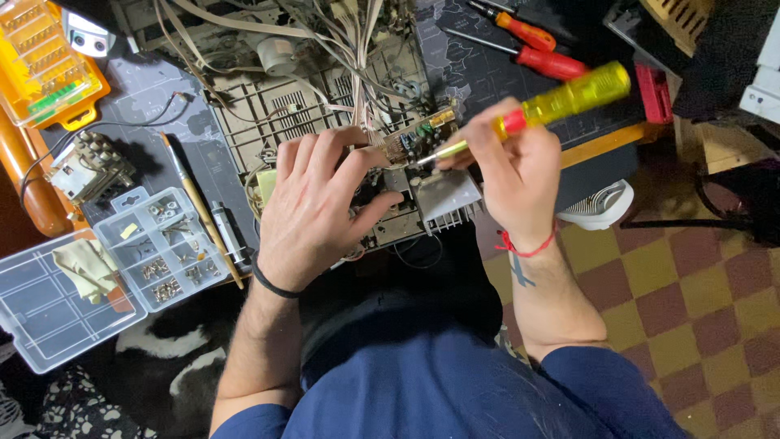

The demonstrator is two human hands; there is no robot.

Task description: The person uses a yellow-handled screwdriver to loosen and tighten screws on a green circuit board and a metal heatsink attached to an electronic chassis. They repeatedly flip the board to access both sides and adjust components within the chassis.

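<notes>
Seen from the head: left hand [313, 203] wrapped around a small board [416, 140], right hand [508, 167] gripping a yellow screwdriver [561, 102], tip on the board between both hands. Probably mid-job: box of screws [162, 248] left of the left hand, wires [349, 41] above, not yet loose.

Yellows and reds over grey electronics

The translucent yellow plastic screwdriver handle [573, 96] has a red collar; two red-handled screwdrivers [536, 49] lie on the dark grey printed mat [479, 73]. A red string bracelet [526, 246] and a black wristband [272, 284] show, beside the maroon-and-mustard checkered floor [691, 301], navy sleeves and an orange bit case [45, 61].
</notes>
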